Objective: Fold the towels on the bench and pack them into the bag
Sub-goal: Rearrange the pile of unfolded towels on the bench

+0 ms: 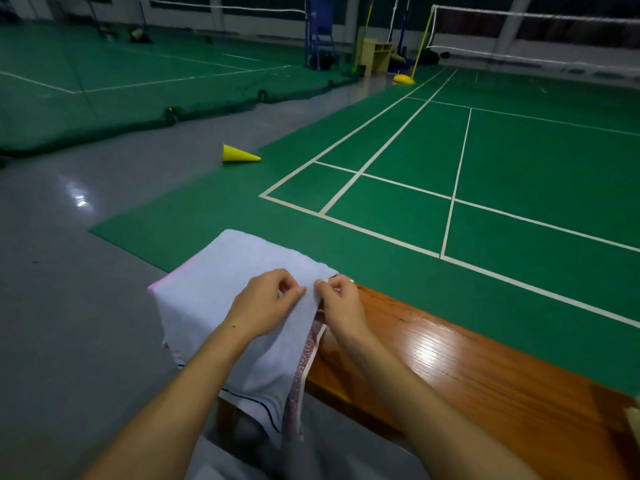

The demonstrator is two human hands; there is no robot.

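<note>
A white towel is draped over the left end of the wooden bench, its near part hanging down toward me. Under it lies a second towel with a reddish patterned border and thin dark stripes at its lower edge. My left hand pinches the white towel near its right edge. My right hand pinches the same edge just beside it, the two hands almost touching. No bag is in view.
A yellow cone lies on its side on the floor beyond the bench. Green badminton courts with white lines spread to the right and far left. Grey floor runs to the left. Net posts and a yellow base stand far off.
</note>
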